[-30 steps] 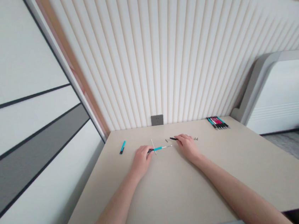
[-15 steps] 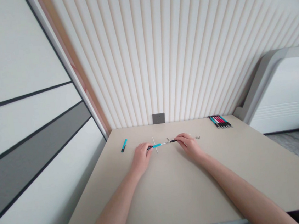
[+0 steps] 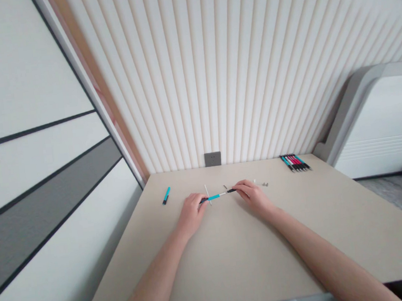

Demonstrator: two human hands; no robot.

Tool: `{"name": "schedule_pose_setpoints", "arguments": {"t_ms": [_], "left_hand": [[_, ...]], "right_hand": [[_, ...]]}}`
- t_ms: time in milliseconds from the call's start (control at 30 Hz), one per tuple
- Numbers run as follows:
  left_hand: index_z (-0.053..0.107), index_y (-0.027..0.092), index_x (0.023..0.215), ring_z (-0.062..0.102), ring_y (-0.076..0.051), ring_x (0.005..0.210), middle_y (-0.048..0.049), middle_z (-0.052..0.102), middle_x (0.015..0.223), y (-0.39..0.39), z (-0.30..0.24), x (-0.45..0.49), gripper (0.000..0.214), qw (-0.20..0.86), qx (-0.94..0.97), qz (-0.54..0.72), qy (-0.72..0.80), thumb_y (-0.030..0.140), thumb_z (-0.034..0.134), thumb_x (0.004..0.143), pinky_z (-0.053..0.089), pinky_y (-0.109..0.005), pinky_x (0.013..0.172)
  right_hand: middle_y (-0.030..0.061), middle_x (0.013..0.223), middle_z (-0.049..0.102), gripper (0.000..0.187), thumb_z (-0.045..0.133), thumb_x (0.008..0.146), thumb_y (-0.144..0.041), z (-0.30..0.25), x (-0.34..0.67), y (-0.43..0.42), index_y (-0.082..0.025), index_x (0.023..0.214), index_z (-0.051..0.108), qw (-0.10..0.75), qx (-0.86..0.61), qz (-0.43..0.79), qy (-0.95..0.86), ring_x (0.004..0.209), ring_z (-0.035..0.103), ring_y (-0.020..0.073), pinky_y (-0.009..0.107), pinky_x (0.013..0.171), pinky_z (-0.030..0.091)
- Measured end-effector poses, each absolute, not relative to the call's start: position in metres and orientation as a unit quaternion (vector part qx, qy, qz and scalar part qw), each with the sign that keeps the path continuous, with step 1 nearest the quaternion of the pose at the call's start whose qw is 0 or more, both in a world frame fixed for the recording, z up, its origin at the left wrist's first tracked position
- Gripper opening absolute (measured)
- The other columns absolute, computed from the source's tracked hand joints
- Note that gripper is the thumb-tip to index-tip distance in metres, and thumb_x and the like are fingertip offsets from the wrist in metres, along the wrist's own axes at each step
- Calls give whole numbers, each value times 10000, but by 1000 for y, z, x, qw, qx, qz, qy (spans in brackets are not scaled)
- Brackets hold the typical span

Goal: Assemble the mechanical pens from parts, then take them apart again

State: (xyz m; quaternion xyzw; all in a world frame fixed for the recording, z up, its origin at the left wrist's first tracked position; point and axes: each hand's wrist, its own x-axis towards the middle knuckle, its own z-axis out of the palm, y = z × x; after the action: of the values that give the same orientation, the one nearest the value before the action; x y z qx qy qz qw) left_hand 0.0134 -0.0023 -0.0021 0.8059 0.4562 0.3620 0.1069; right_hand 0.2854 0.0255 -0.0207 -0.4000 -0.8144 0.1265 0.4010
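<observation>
My left hand (image 3: 190, 211) pinches the black end of a turquoise pen body (image 3: 213, 197) held just above the beige table (image 3: 234, 262). My right hand (image 3: 252, 194) pinches a small black tip piece (image 3: 231, 191) that meets the pen's white front end. Both hands are closed in pinches. A thin white refill (image 3: 207, 194) lies on the table behind the pen. Small metal bits (image 3: 265, 184) lie just right of my right hand.
A turquoise and black pen part (image 3: 166, 195) lies alone at the left of the table. A row of several black, red and turquoise pens (image 3: 295, 163) lies at the back right. A grey wall socket (image 3: 212, 159) sits at the table's back edge.
My right hand carried the black tip piece leftward to the front end of the pen. The left hand stayed almost still holding the pen.
</observation>
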Motion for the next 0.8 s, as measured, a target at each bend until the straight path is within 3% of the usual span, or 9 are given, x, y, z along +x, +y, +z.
{"name": "schedule_pose_setpoints", "arguments": {"t_ms": [233,433,600,800], "left_hand": [[624,204,969,600,-217,934,-47,665,941,-4,-1,15,93,118,816,351,443,220,548,917,469,-365,849],[622,207,969,594,-209,923,-47,656,927,-4,-3,13,102,127,824,347,430,228,533,924,472,-362,848],[620,210,970,592,-205,917,-43,651,928,-2,-5,11,99,134,823,351,425,231,535,925,470,-363,856],[617,210,966,591,-207,921,-45,652,928,-2,-5,12,95,130,823,362,419,231,535,924,467,-361,856]], "right_hand": [[93,1073,650,286,407,994,-283,-12,272,12,-233,1124,658,407,-355,188,-821,990,619,193,349,885,508],[71,986,686,218,508,950,-323,-10,268,7,-228,1071,662,420,-381,222,-793,848,635,184,345,815,520],[62,949,709,232,548,920,-363,-10,268,6,-226,1056,676,414,-412,250,-772,857,646,193,329,785,519],[28,764,692,312,440,968,-384,-8,266,4,-203,1043,683,381,-426,295,-765,711,629,160,275,687,495]]}}
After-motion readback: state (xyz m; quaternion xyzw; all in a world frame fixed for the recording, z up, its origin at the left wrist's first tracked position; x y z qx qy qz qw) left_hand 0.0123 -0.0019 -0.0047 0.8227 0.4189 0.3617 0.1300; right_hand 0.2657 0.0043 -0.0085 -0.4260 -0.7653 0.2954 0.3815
